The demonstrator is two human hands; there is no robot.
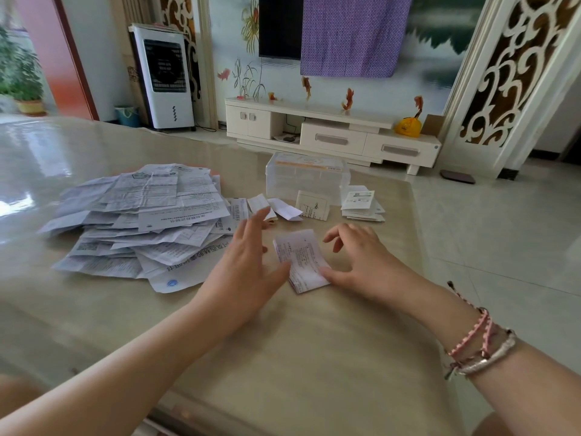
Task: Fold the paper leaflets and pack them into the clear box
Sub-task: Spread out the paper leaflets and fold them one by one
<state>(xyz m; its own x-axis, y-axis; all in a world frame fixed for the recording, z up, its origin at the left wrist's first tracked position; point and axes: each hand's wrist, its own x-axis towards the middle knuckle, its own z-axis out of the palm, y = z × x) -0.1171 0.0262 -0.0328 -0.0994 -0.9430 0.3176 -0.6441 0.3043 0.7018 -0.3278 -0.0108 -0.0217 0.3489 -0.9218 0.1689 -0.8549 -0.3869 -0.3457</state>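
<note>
Currently one folded leaflet (301, 261) lies flat on the worktop (314, 357), centre, near side. Left hand (248, 262) sits just left of it, fingers straight and spread, thumb tip touching the leaflet's left edge; it grips nothing. Right hand (361, 262) is just right of it, thumb pressing the near-right corner, other fingers loosely curled above the paper, not closed on it. Right wrist carries pink braided bracelets (471, 336) and a silver bangle (490, 357).

Loose pile of unfolded leaflets (141, 215) covers the left side of the worktop, sheets overlapping at mixed angles.

Clear box (306, 180) stands on the far side, beyond the hands, lid on; can't tell what's inside. Just in front of it: a few small folded pieces (279, 209), one folded leaflet leaning against the box front (312, 204), and a short stack of folded leaflets (361, 204) near its right corner.

Background: white TV cabinet (333, 133) against the far wall, white air cooler (165, 77) far left, purple cloth (352, 33) hanging partly over a dark screen (278, 26).
</note>
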